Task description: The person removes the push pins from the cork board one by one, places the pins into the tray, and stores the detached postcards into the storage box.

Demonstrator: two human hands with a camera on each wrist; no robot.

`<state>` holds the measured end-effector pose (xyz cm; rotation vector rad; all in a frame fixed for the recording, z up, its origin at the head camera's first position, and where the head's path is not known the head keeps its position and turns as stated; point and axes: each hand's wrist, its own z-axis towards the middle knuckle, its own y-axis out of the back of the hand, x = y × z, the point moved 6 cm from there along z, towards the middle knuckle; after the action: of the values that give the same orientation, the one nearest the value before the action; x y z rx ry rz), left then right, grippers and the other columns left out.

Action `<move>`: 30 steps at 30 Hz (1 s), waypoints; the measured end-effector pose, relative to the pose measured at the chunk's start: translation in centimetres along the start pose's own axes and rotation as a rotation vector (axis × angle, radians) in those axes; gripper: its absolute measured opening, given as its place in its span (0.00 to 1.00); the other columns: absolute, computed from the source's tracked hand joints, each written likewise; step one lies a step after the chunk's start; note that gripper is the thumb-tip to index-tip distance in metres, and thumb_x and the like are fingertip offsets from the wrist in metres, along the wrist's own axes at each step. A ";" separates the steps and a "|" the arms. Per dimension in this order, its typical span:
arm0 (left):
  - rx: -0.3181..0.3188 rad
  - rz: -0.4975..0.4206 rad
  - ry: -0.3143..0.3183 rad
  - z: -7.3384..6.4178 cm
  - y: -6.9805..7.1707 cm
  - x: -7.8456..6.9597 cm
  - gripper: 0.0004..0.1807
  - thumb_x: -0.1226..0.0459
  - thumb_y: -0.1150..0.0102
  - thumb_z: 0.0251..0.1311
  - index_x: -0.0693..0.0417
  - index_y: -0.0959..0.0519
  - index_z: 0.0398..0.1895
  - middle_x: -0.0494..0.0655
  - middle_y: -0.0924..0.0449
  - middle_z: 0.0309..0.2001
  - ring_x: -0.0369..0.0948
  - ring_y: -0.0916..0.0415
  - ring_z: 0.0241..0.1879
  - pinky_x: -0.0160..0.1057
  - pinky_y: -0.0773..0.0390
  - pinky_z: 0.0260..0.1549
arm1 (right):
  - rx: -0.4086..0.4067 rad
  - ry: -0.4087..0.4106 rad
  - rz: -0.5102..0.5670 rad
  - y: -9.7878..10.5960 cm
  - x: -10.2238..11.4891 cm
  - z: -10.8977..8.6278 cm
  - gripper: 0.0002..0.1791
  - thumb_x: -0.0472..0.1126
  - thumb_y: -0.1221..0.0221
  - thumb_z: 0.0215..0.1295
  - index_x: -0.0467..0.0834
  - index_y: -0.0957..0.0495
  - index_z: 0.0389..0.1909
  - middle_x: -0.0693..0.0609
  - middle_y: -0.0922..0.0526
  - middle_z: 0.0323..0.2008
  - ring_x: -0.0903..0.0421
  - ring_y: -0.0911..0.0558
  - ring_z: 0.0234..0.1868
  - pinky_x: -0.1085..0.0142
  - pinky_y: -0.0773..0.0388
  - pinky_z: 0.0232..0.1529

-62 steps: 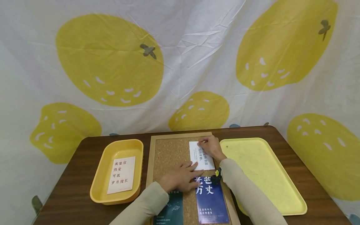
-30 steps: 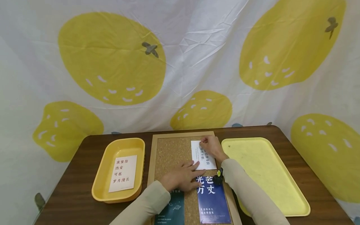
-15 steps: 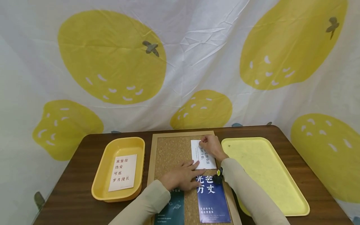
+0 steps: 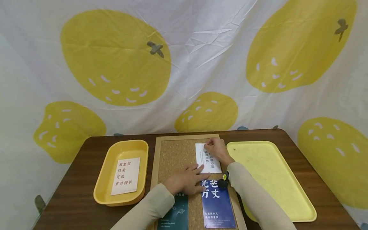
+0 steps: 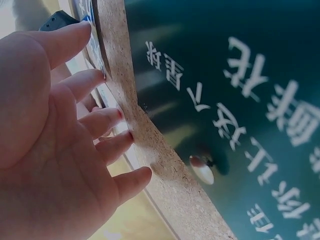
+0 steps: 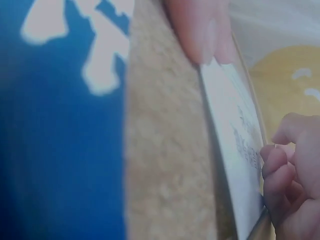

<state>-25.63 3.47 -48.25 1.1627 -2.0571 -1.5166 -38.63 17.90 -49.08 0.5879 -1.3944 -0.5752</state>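
A white card (image 4: 202, 156) with black lettering lies at the upper right of the framed cork board (image 4: 175, 153). My left hand (image 4: 185, 180) rests with fingers spread, its fingertips on the card's lower left edge and on the blue card (image 4: 218, 207) below. At the white card's upper part, my right hand (image 4: 217, 150) pinches with thumb and index finger; what they hold is almost wholly hidden, small like a thumbtack. A green card (image 4: 173, 214) lies at the board's lower left, with a pale thumbtack (image 5: 202, 171) in it in the left wrist view.
Left of the board stands a yellow-orange basin (image 4: 99, 195) holding a white card with red lettering (image 4: 125, 175). A flat pale yellow tray (image 4: 276, 182) lies on the right. Behind the brown table (image 4: 72, 191) hangs a lemon-print curtain (image 4: 187, 80).
Both hands keep their places on the board and the white card stays where it was. Only the head view has shifted slightly.
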 end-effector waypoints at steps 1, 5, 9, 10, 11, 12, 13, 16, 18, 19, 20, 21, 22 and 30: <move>0.000 0.000 0.002 0.0 0.0 0.0 0.33 0.42 0.53 0.71 0.24 0.46 0.77 0.39 0.55 0.80 0.42 0.59 0.79 0.50 0.54 0.75 | 0.000 0.006 0.011 0.1 0.0 0.0 0.05 0.38 0.37 0.63 0.39 0.18 0.33 0.48 0.18 0.28 0.55 0.22 0.28 0.68 0.26 0.29; 0.000 0.002 0.000 0.0 0.1 0.0 0.33 0.42 0.53 0.70 0.24 0.46 0.77 0.39 0.54 0.80 0.42 0.59 0.79 0.49 0.54 0.75 | 0.013 0.007 0.074 0.2 -0.4 -0.1 0.05 0.38 0.37 0.65 0.39 0.17 0.35 0.48 0.17 0.29 0.57 0.23 0.26 0.68 0.26 0.26; -0.001 0.002 -0.003 -0.1 0.1 0.0 0.33 0.42 0.52 0.70 0.24 0.46 0.77 0.39 0.54 0.79 0.43 0.58 0.79 0.49 0.53 0.75 | 0.043 -0.020 0.156 0.2 -0.8 -0.2 0.06 0.38 0.38 0.66 0.39 0.16 0.38 0.49 0.17 0.28 0.59 0.25 0.21 0.70 0.27 0.21; -0.001 0.003 -0.004 -0.1 0.1 0.0 0.33 0.42 0.52 0.70 0.24 0.46 0.77 0.39 0.54 0.79 0.43 0.58 0.79 0.49 0.53 0.75 | 0.050 -0.030 0.180 0.3 -0.8 -0.3 0.06 0.38 0.38 0.66 0.39 0.17 0.38 0.49 0.17 0.28 0.60 0.25 0.20 0.70 0.28 0.20; -0.003 0.004 -0.004 -0.1 0.2 0.0 0.33 0.42 0.52 0.70 0.24 0.46 0.77 0.39 0.54 0.79 0.43 0.58 0.79 0.49 0.53 0.75 | 0.057 -0.035 0.198 0.3 -0.8 -0.3 0.07 0.38 0.39 0.66 0.39 0.17 0.39 0.49 0.17 0.28 0.60 0.26 0.18 0.71 0.28 0.19; -0.004 0.003 -0.005 -0.1 0.2 0.0 0.33 0.42 0.52 0.70 0.24 0.46 0.77 0.39 0.54 0.79 0.42 0.58 0.79 0.49 0.53 0.75 | 0.061 -0.038 0.209 0.4 -0.8 -0.4 0.07 0.38 0.39 0.66 0.39 0.17 0.39 0.49 0.17 0.27 0.61 0.27 0.17 0.71 0.29 0.18; -0.006 0.006 -0.006 -0.1 0.2 0.0 0.33 0.42 0.52 0.70 0.23 0.46 0.77 0.39 0.54 0.79 0.42 0.58 0.79 0.49 0.53 0.75 | 0.067 -0.044 0.222 0.4 -0.8 -0.5 0.07 0.38 0.39 0.66 0.38 0.17 0.40 0.49 0.17 0.26 0.61 0.28 0.16 0.72 0.30 0.17; -0.007 0.013 -0.011 -0.1 0.2 0.0 0.33 0.42 0.53 0.70 0.24 0.46 0.77 0.39 0.54 0.79 0.42 0.58 0.79 0.49 0.53 0.75 | 0.079 -0.042 0.239 0.6 -0.8 -0.7 0.07 0.37 0.40 0.66 0.38 0.17 0.40 0.48 0.18 0.25 0.60 0.29 0.15 0.72 0.32 0.16; -0.009 0.014 -0.013 -0.1 0.2 -0.1 0.33 0.42 0.53 0.71 0.24 0.46 0.77 0.39 0.54 0.79 0.42 0.58 0.79 0.49 0.53 0.75 | 0.082 -0.036 0.239 0.7 -0.9 -0.7 0.06 0.37 0.39 0.67 0.38 0.17 0.40 0.49 0.18 0.25 0.60 0.29 0.15 0.72 0.32 0.16; -0.011 0.014 -0.013 -0.1 0.2 0.0 0.33 0.42 0.53 0.71 0.24 0.46 0.77 0.39 0.54 0.79 0.42 0.58 0.79 0.49 0.53 0.75 | 0.084 -0.029 0.241 0.8 -0.9 -0.8 0.06 0.37 0.39 0.67 0.38 0.18 0.39 0.48 0.18 0.25 0.60 0.29 0.15 0.72 0.32 0.16; -0.012 0.010 -0.013 -0.1 0.2 0.0 0.33 0.42 0.53 0.71 0.24 0.46 0.77 0.39 0.54 0.79 0.43 0.58 0.79 0.49 0.54 0.75 | 0.083 -0.021 0.239 0.9 -1.0 -0.8 0.06 0.37 0.39 0.67 0.38 0.18 0.39 0.49 0.18 0.26 0.60 0.29 0.16 0.72 0.32 0.16; -0.014 0.007 -0.013 -0.1 0.2 0.0 0.33 0.42 0.53 0.71 0.24 0.46 0.77 0.39 0.54 0.79 0.43 0.58 0.79 0.50 0.54 0.75 | 0.083 -0.018 0.237 1.0 -1.0 -0.8 0.06 0.37 0.39 0.66 0.38 0.18 0.39 0.49 0.18 0.26 0.60 0.29 0.16 0.72 0.32 0.16; -0.016 0.004 -0.012 -0.1 0.2 0.0 0.33 0.42 0.53 0.71 0.24 0.46 0.77 0.39 0.54 0.79 0.43 0.58 0.79 0.50 0.54 0.75 | 0.083 -0.016 0.236 1.0 -1.1 -0.8 0.06 0.37 0.39 0.66 0.38 0.18 0.39 0.49 0.18 0.26 0.60 0.29 0.16 0.72 0.31 0.17; -0.016 -0.012 -0.008 -0.1 0.1 0.0 0.33 0.42 0.53 0.71 0.25 0.46 0.77 0.39 0.54 0.80 0.43 0.59 0.79 0.51 0.54 0.75 | 0.096 -0.020 0.239 1.6 -1.5 -1.1 0.06 0.38 0.38 0.65 0.39 0.18 0.39 0.49 0.19 0.25 0.60 0.29 0.15 0.71 0.31 0.16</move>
<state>-25.59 3.40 -48.14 1.1674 -2.0426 -1.5428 -37.68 20.13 -49.21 0.4838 -1.4923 -0.3246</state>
